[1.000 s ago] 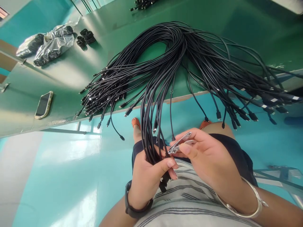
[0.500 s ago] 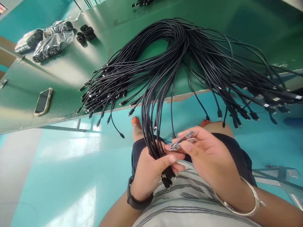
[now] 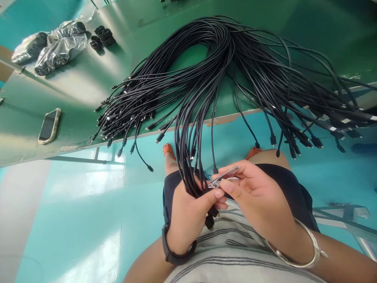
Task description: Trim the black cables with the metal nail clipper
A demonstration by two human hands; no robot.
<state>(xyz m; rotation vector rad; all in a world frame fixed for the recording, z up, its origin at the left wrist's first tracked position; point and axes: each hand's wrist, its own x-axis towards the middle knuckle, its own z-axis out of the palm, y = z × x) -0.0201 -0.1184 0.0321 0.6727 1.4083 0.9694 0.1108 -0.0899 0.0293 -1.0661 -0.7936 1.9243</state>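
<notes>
A large bundle of black cables (image 3: 203,35) lies curved over the green table, its plug ends hanging past the front edge. My left hand (image 3: 191,208) is closed round a bunch of these cables just above their plugs (image 3: 210,220), over my lap. In my right hand (image 3: 256,192) is a silver nail clipper (image 3: 225,177), pinched between thumb and fingers with its lever raised. The clipper's jaw end is at the cables beside my left thumb. What lies between its jaws is too small to make out.
On the green table (image 3: 123,51) a phone (image 3: 49,126) lies to the left. Farther back are black items in clear plastic bags (image 3: 60,51) and small black coils (image 3: 103,37). A metal stool frame (image 3: 344,216) stands on the floor at the right.
The nail clipper has come slightly down and left, closer to the bunch in my left hand. My left hand has turned a little, its wrist shifting right. The whole view has shifted slightly.
</notes>
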